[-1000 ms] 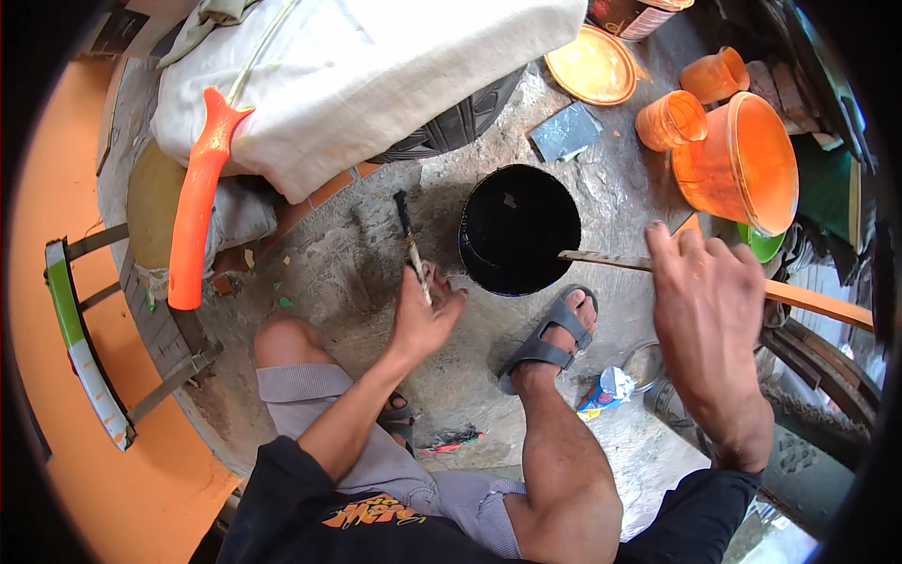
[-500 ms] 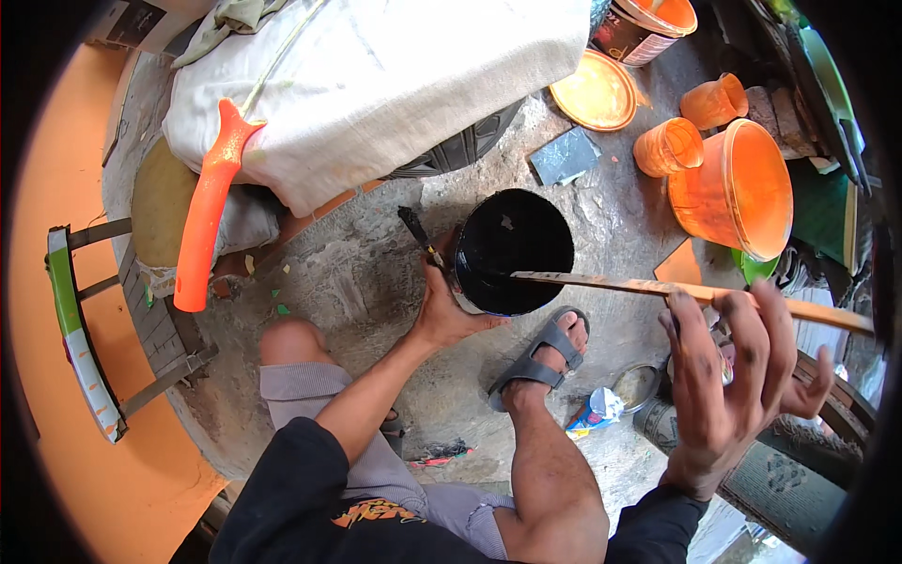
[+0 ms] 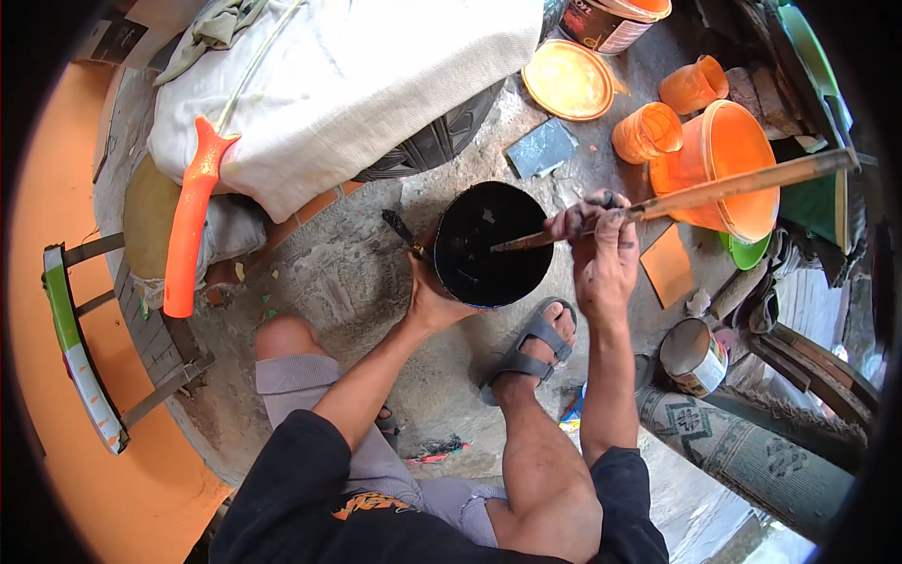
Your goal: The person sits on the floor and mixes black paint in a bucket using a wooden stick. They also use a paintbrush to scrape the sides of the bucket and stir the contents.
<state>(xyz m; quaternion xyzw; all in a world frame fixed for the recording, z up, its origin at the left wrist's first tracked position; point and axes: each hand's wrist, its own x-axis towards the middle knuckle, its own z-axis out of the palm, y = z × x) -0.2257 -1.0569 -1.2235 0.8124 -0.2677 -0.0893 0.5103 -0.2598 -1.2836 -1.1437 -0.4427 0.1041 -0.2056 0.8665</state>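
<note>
A round can of black paint (image 3: pixel 495 256) sits at the centre of the head view. My left hand (image 3: pixel 427 291) is closed around its lower left side, with a paintbrush (image 3: pixel 399 228) also in that hand, its dark bristles pointing up-left. My right hand (image 3: pixel 603 240) grips a long flat wooden stick (image 3: pixel 738 179), whose lower end reaches into the can. The fingertips of that hand are smudged black.
Orange buckets (image 3: pixel 741 170), cups (image 3: pixel 639 132) and a lid (image 3: pixel 568 85) stand at upper right. A white cloth (image 3: pixel 357 75) covers something above, with an orange-painted piece (image 3: pixel 192 216) over it. A rolled mat (image 3: pixel 733 446) lies lower right, near a small tin (image 3: pixel 693 357).
My left hand has moved onto the can, brush still in it. My right hand has shifted leftward and closed lower on the stick, whose far end is now raised.
</note>
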